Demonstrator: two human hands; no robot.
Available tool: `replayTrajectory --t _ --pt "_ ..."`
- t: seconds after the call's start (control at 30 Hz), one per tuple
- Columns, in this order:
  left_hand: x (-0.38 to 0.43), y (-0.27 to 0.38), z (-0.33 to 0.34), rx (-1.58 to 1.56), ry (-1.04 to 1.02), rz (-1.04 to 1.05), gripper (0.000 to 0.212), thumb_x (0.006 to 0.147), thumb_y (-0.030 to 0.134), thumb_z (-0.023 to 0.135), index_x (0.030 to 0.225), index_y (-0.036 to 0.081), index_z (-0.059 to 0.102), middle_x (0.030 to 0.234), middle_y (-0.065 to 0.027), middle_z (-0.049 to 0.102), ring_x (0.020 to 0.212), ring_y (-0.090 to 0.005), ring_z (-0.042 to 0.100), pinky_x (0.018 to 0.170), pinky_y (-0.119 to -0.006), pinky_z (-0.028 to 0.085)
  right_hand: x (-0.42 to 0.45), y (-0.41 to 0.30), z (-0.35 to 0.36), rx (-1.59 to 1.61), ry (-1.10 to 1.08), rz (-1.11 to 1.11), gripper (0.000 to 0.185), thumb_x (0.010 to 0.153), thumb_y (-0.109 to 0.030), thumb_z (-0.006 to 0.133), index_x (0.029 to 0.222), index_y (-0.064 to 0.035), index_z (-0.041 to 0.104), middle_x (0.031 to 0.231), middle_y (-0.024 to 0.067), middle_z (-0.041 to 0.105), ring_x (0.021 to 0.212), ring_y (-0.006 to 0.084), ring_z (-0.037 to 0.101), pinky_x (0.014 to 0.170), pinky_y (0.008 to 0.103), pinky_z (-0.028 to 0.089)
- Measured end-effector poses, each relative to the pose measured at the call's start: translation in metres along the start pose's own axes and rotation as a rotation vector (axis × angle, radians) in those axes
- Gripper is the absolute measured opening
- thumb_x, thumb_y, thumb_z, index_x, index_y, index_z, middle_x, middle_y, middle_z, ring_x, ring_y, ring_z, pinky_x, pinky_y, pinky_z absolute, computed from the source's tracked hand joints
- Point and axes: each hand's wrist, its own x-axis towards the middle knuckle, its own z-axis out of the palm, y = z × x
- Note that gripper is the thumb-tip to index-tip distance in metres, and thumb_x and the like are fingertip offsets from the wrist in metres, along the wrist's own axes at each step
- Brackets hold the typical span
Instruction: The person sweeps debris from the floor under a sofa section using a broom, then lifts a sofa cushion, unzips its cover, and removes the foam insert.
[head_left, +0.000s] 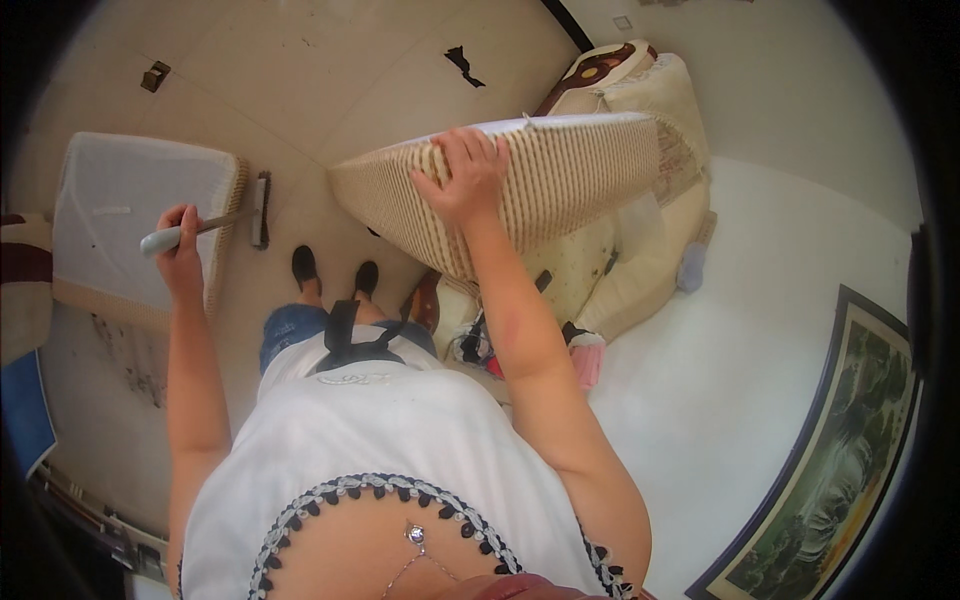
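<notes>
My left hand (180, 251) is closed around the pale grey handle of a brush (260, 210) with a long, narrow bristled head. The brush head hangs over the floor, beside a white-topped cushion (142, 217) on the left. My right hand (469, 180) grips the upper edge of a large cushion (585, 172) with beige-and-brown ribbed sides, fingers over its rim and thumb on the ribbed face. This cushion stands tilted up on its side in front of a cream sofa (645, 281), hiding part of the seat.
Dark scraps (465, 66) and a small brown object (155, 76) lie on the tiled floor (315, 82). Several small items, including a pink one (589, 361), sit on the sofa near my right arm. A framed landscape picture (825, 457) hangs on the wall at right.
</notes>
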Motion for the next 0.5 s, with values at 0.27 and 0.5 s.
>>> replayTrajectory --t 0.27,0.5 --pt "-0.011 0.009 -0.008 -0.02 0.109 -0.041 0.013 0.087 0.013 0.056 0.089 0.001 0.055 0.076 -0.0012 0.052 0.074 -0.0088 0.048 0.072 -0.023 0.041 -0.108 0.011 -0.036 0.01 -0.066 0.049 0.04 0.063 -0.034 0.066 0.097 -0.0136 0.056 0.107 0.0033 0.054 0.111 0.0231 0.044 0.103 0.0452 0.014" --pt "0.003 0.01 0.001 -0.128 0.118 -0.004 0.009 0.086 0.01 0.057 0.087 0.001 0.055 0.073 -0.0015 0.051 0.071 -0.0103 0.048 0.074 -0.026 0.041 -0.123 0.01 -0.037 0.037 -0.061 0.025 0.038 0.063 -0.034 0.066 0.095 -0.0147 0.057 0.105 0.002 0.055 0.11 0.0225 0.046 0.105 0.0439 0.011"
